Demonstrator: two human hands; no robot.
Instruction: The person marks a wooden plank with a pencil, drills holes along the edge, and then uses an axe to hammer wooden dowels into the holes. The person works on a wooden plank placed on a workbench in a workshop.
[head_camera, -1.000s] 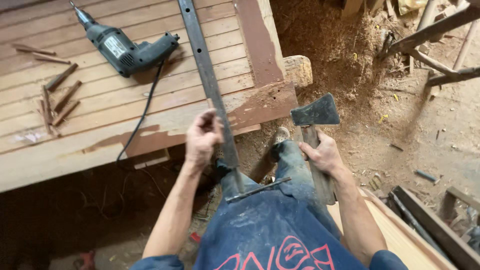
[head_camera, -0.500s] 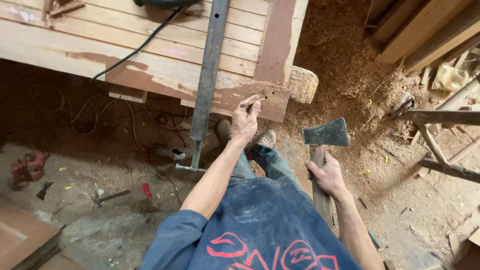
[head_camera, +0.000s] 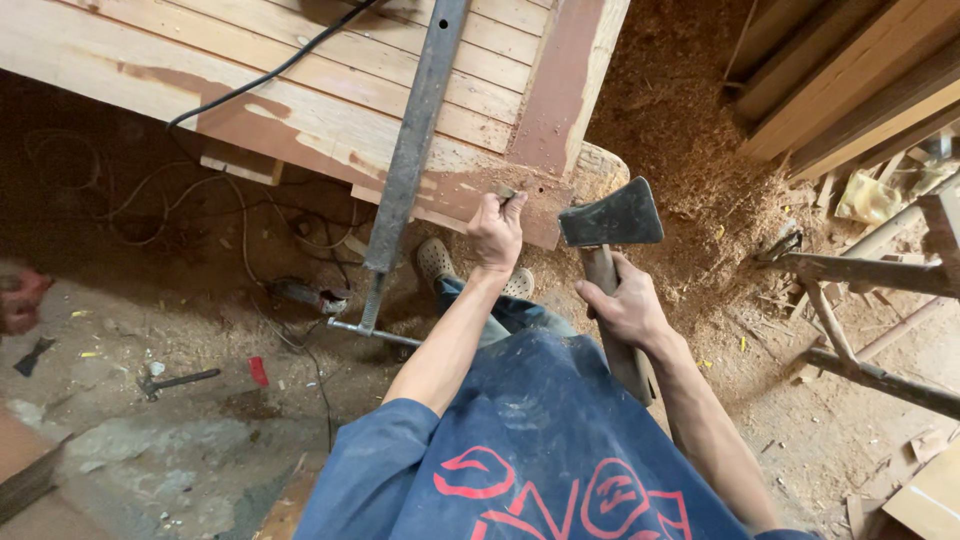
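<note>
I see my right hand (head_camera: 622, 302) clenched around the wooden handle of a hatchet (head_camera: 612, 250), gripping just below the head. The head is dark, dull grey metal, wedge-shaped, its broad blade edge pointing left and its face worn and scuffed; the handle is brown and runs down towards me past my blue shirt. The hatchet is held upright just right of the near corner of the plank panel (head_camera: 330, 90). My left hand (head_camera: 496, 228) is closed on a small wooden peg (head_camera: 508, 195) at that corner, pinching it against the reddish-brown patch of the board's edge, where a few small holes show. A long grey metal bar clamp (head_camera: 415, 140) lies across the planks just left of that hand. Further left, a small hammer (head_camera: 172, 381) rests on the dusty floor.
</note>
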